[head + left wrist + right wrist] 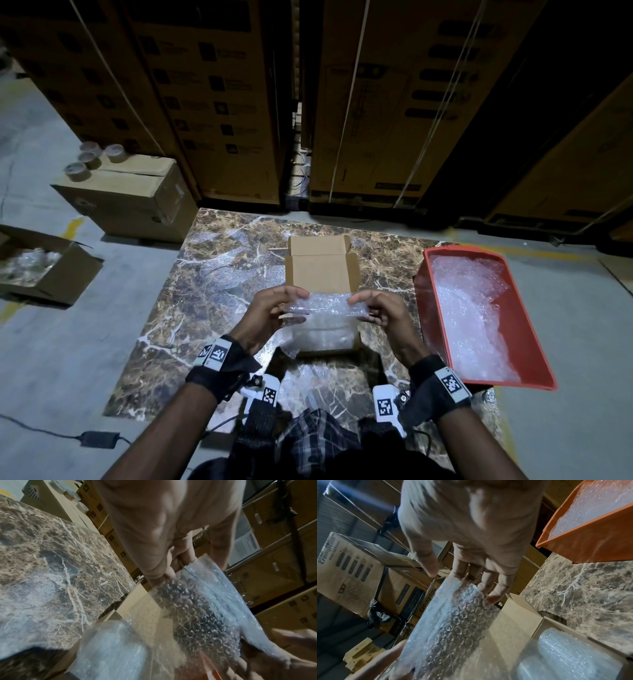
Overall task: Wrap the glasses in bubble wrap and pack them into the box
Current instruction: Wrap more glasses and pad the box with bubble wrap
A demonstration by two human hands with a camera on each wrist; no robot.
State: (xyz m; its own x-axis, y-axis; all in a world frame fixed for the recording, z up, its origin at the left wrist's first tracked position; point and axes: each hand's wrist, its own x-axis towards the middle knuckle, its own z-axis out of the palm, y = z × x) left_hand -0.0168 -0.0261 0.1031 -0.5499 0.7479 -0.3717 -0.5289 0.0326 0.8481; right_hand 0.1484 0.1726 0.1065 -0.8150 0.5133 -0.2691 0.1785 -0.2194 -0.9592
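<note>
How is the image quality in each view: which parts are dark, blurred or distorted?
Head view: dim, stacked cartons nearly black, edges bent by the wide lens. Left wrist view: left hand overexposed and blurred, bubble-wrapped bundle sharper. Right wrist view: right hand washed out, red bin looks orange.

The brand name "Crompton" is printed on a large carton [346, 566] at nine o'clock in the right wrist view, and again, running up the edge, on a second carton [427, 599] just beside it toward the centre. Other labels are too blurred to read.
</note>
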